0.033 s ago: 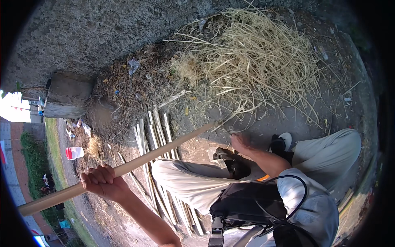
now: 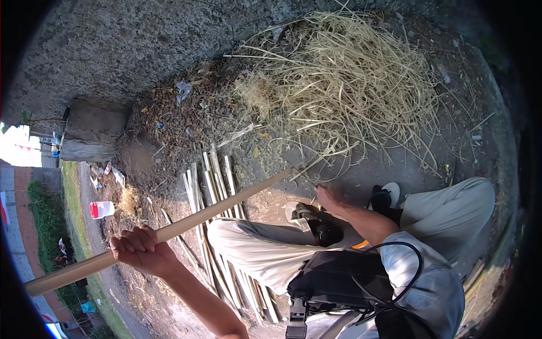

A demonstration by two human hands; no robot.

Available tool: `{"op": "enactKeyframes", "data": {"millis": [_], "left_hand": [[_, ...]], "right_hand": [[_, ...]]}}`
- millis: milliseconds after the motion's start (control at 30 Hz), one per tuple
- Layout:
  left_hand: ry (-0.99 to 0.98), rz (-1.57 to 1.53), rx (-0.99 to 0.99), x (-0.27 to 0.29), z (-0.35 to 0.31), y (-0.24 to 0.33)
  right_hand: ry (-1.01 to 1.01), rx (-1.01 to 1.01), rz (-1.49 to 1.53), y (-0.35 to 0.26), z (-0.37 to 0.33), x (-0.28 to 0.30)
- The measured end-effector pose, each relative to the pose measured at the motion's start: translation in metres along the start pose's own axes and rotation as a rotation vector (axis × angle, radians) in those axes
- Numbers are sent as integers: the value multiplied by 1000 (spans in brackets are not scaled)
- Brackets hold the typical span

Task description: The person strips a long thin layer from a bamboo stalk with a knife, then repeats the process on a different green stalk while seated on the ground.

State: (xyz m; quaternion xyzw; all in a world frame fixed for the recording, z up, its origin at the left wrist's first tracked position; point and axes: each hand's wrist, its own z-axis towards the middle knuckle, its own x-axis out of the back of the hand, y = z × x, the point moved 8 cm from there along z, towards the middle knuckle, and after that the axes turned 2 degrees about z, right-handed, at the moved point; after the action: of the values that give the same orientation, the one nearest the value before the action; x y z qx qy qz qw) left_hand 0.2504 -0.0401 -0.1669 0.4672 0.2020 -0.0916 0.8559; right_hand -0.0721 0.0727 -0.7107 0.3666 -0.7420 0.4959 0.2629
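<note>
My left hand [image 2: 135,247] is wrapped round a long, pale strip of split bamboo [image 2: 209,213]. The strip slants from the lower left up to the middle of the view. Close to its far end, my right hand [image 2: 329,196] is closed on what looks like a knife [image 2: 305,175], whose thin dark blade lies across the strip's tip. The knife's handle is hidden in my fingers. Thin curled shavings [image 2: 324,155] lie just beyond the blade.
A large heap of pale shavings [image 2: 361,85] lies ahead by the rough wall [image 2: 169,39]. Several cut bamboo strips [image 2: 217,175] lie on the ground beside and under my left leg [image 2: 254,248]. A white bucket with a red rim [image 2: 103,210] stands at left. A black bag [image 2: 344,277] is at my lap.
My right hand and the knife blade have shifted very slightly at the strip's tip. My left hand and the bamboo strip look the same.
</note>
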Motion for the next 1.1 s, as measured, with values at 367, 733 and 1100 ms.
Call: {"op": "enactKeyframes", "data": {"millis": [367, 733, 1100], "left_hand": [[-3, 41, -46, 6, -6, 5], [-12, 28, 10, -49, -13, 29], [-24, 293, 189, -104, -20, -7]], "right_hand": [[-50, -181, 153, 9, -44, 47], [-19, -111, 28, 29, -8, 50], [70, -246, 119, -48, -54, 178]]}}
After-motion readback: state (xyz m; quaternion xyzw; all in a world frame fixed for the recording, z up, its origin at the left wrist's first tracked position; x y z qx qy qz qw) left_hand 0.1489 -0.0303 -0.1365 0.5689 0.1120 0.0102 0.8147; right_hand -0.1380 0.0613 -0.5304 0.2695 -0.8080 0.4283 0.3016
